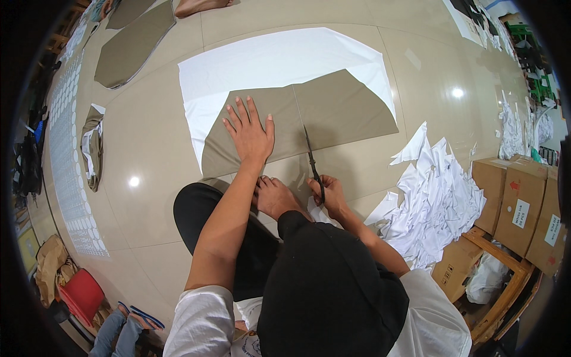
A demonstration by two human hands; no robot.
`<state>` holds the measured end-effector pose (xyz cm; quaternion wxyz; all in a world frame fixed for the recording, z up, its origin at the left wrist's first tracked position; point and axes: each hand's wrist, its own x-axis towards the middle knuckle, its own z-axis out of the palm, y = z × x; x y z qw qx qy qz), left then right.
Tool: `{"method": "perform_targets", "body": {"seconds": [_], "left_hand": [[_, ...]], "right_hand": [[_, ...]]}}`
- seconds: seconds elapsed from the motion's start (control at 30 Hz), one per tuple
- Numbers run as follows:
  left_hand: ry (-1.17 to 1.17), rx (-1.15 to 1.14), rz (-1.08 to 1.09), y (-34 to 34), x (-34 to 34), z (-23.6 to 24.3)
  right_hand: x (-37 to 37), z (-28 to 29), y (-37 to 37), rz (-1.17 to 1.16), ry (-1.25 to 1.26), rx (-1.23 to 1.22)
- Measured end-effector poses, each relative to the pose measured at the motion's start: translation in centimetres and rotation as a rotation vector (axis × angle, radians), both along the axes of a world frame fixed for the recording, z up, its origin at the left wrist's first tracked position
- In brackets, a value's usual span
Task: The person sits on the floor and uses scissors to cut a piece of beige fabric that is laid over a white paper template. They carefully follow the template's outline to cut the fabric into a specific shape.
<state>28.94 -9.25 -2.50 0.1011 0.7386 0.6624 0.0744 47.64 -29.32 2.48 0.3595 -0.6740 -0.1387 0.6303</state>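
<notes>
The khaki fabric piece [333, 113] lies flat on a sheet of white fabric [267, 62], both spread on the tiled floor [148, 143] in front of the seated person. A cut line runs up the khaki cloth from its near edge, and the scissors [311, 159] sit in that line, blades pointing away from the body.

The right hand [330, 195] has its fingers curled shut through the scissor handles. The left hand [248, 134] lies palm down on the khaki piece just left of the cut, fingers spread wide and flat.

To cut well here, in my judgement, the lower blade should stay touching the floor so both layers lie undisturbed, the strokes should be long without fully snapping the tips shut, and the pressing hand should keep near the blades but clear of them. The person's bare foot [275, 196] rests beside the near edge of the cloth.

A heap of white offcuts [431, 208] lies to the right, beside cardboard boxes [517, 205].
</notes>
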Motion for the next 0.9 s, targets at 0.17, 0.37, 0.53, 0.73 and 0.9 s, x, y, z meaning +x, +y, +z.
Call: {"method": "perform_targets", "body": {"seconds": [0.17, 0.37, 0.53, 0.73, 0.9], "left_hand": [[-0.011, 0.005, -0.002, 0.0, 0.0, 0.1], [-0.013, 0.023, -0.003, 0.0, 0.0, 0.1], [-0.014, 0.023, -0.003, 0.0, 0.1, 0.1], [-0.009, 0.017, -0.005, 0.0, 0.1, 0.2], [-0.011, 0.027, -0.005, 0.0, -0.1, 0.0]], "right_hand": [[0.1, -0.1, -0.3, 0.016, -0.024, 0.002], [0.1, -0.3, -0.5, 0.020, -0.013, 0.012], [0.2, -0.6, -0.7, 0.028, -0.014, 0.006], [0.4, -0.6, -0.8, 0.023, -0.005, 0.002], [0.0, 0.5, -0.3, 0.020, -0.020, -0.022]]}}
